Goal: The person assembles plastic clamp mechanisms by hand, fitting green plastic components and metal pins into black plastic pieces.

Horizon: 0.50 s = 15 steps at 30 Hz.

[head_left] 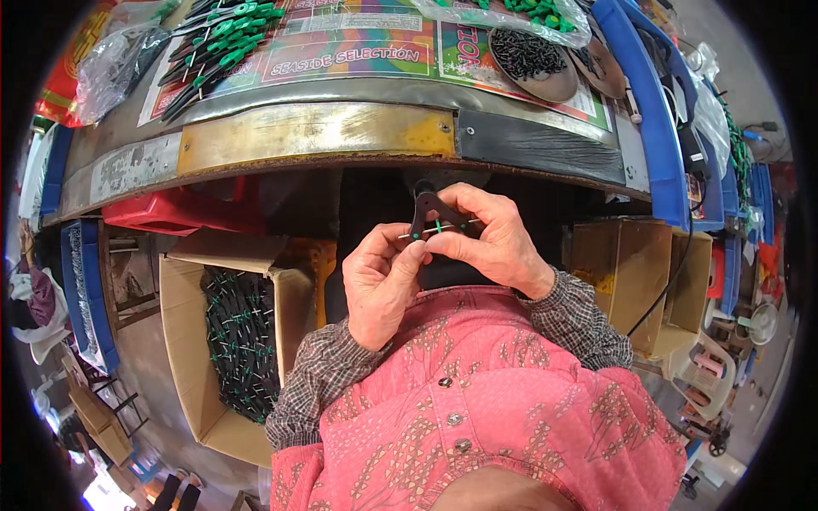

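At the centre of the frame, just below the desk [315, 128] edge, a small black plastic bracket [423, 207] threaded with a thin metal pin with a green sleeve [436, 227] is pinched by both the left hand [381, 281] and the right hand [490, 238]. The pin could probably slip loose if either pinch relaxes. Its long axis lies roughly left to right across the frame.

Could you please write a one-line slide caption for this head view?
Left hand and right hand together hold a small black plastic piece on a thin metal pin with green sleeve, below the workbench edge.
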### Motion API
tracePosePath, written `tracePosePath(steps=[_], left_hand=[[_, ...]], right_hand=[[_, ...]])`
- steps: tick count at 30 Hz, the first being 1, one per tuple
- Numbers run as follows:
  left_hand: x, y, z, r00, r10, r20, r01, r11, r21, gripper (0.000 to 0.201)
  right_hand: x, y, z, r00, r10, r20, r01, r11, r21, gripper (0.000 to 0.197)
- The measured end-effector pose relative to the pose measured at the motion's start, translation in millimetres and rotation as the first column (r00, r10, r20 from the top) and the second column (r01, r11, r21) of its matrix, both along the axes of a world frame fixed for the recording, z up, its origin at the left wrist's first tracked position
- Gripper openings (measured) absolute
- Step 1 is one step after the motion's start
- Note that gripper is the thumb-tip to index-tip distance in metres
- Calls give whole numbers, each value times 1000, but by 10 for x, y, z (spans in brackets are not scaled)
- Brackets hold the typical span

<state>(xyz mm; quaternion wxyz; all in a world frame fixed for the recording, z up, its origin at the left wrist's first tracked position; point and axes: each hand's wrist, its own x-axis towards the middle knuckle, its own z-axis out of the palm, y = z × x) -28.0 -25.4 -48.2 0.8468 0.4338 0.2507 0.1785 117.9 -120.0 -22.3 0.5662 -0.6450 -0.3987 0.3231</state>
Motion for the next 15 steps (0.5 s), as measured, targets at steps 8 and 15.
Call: tracePosePath(steps=[8,15], left_hand=[[-1,-6,-3,1000,-10,-18,10,999,36,17],[-4,-11,22,999,-4,-36,6,998,64,17]], right_hand=[[56,-32,-54,998,49,47,-46,997,-59,21],[94,-62,-133,999,44,21,-41,993,-107,20]])
